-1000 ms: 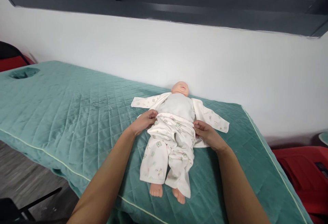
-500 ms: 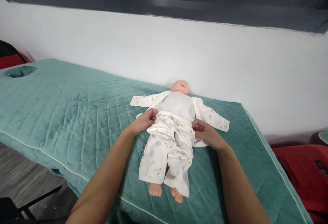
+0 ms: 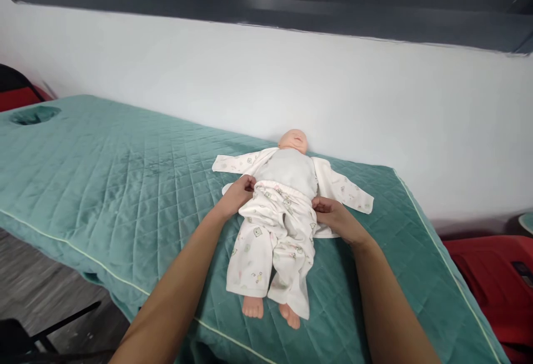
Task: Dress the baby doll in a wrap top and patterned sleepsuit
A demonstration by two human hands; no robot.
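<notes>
A baby doll [image 3: 292, 140] lies on its back on a green quilted bed cover [image 3: 125, 180], head toward the wall and bare feet toward me. It wears white printed pants [image 3: 277, 225], pulled up over its waist. A white printed jacket [image 3: 343, 186] lies spread open beneath it, sleeves out to both sides, with a pale grey-white torso [image 3: 287, 169] showing between. My left hand [image 3: 238, 194] is closed on the waistband's left side. At the right side of the waist, my right hand [image 3: 335, 217] pinches the pants, its fingertips partly hidden by the cloth.
Behind the bed stands a white wall [image 3: 166, 69] with a dark window frame [image 3: 333, 14] above. A red case-like object [image 3: 491, 280] is beyond the bed's right edge. The cover has a round hole [image 3: 35, 115] at far left. A black folding leg [image 3: 62, 319] shows at lower left.
Almost nothing differs. My left forearm has shifted slightly to the right, while both hands stay at the sides of the pants' waist.
</notes>
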